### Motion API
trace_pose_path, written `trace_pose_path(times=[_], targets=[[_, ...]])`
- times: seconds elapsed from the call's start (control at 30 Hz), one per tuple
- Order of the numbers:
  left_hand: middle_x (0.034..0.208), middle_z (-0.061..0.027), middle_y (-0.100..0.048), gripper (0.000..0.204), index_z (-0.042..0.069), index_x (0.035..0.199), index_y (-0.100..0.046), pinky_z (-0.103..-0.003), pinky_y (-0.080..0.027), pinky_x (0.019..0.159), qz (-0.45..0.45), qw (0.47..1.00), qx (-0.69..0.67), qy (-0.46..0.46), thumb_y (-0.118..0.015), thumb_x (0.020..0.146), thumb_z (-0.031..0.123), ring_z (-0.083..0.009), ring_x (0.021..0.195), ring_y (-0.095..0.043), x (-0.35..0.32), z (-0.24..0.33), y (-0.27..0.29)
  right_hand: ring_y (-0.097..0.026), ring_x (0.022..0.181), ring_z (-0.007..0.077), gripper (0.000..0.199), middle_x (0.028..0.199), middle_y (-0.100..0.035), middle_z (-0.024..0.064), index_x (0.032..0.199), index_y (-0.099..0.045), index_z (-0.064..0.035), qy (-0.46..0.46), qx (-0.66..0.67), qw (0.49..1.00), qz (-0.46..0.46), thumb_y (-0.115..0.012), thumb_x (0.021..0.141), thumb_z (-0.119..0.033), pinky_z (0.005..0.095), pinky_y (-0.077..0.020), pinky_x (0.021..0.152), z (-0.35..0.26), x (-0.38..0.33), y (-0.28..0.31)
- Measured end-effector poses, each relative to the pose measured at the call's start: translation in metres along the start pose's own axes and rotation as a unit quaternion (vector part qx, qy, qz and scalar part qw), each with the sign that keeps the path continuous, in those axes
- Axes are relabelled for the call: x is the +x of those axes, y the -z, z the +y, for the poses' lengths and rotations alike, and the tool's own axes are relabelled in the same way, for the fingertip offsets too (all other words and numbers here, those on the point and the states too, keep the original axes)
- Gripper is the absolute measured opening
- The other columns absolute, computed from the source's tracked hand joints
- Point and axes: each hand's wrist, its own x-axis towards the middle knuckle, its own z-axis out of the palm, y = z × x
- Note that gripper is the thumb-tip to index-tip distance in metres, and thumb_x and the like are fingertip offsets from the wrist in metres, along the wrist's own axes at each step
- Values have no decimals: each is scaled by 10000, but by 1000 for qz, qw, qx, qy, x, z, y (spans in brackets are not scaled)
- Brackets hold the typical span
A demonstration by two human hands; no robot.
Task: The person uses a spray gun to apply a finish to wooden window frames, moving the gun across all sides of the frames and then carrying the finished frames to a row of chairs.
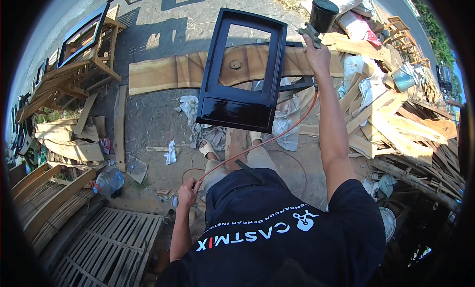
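Note:
My right hand (pixel 315 53) is wrapped round a spray gun (pixel 309 34) with a dark round cup (pixel 324 14) on top, held out to the far right. A thin red air hose (pixel 292 128) hangs from the gun and sweeps down to the left. My left hand (pixel 188 192), low beside my leg, is closed on that hose. Between the hands and farther off stands a glossy black wooden frame (pixel 237 109) with a rectangular opening and a solid lower panel. The gun is to the right of the frame, apart from it.
Behind the frame lies a long wooden plank (pixel 158 74). Scrap wood (pixel 401 133) and sacks (pixel 355 25) are heaped at the right. On the left are wooden racks (pixel 74 74) bearing another black frame (pixel 81 37), a clear water bottle (pixel 109 182) and a slatted bamboo panel (pixel 106 247).

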Motion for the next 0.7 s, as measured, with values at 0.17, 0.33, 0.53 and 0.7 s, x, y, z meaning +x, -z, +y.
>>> trace_pose_path(times=[0.17,0.33,0.53,0.7], targets=[[726,-173,-638,438,38,760,-591,-491,-494,623,3,999,43,13,-671,955,423,-395,694,-650,-11,1,-6,-702,753,160,577,730,-738,74,974,-791,-43,20,97,992,-78,-679,921,-606,341,-531,758,-23,-18,-20],[684,-176,-610,450,46,725,-569,-493,-484,597,70,993,78,44,-677,949,421,-400,656,-638,-36,31,-29,-673,711,157,567,713,-715,62,973,-788,-52,78,103,982,-135,-689,912,-607,332,-531,720,-35,0,-52],[664,-171,-590,420,43,719,-557,-483,-466,577,159,981,73,79,-699,940,370,-386,616,-609,-74,73,-72,-655,700,127,516,697,-688,40,966,-773,-65,119,119,956,-240,-689,929,-573,301,-516,725,-17,-10,-65],[659,-174,-577,402,40,720,-550,-467,-465,576,197,969,60,136,-704,940,339,-379,615,-605,-101,97,-105,-570,649,114,494,659,-638,40,933,-766,-46,139,164,920,-328,-683,947,-533,323,-469,647,-7,-45,-48]])
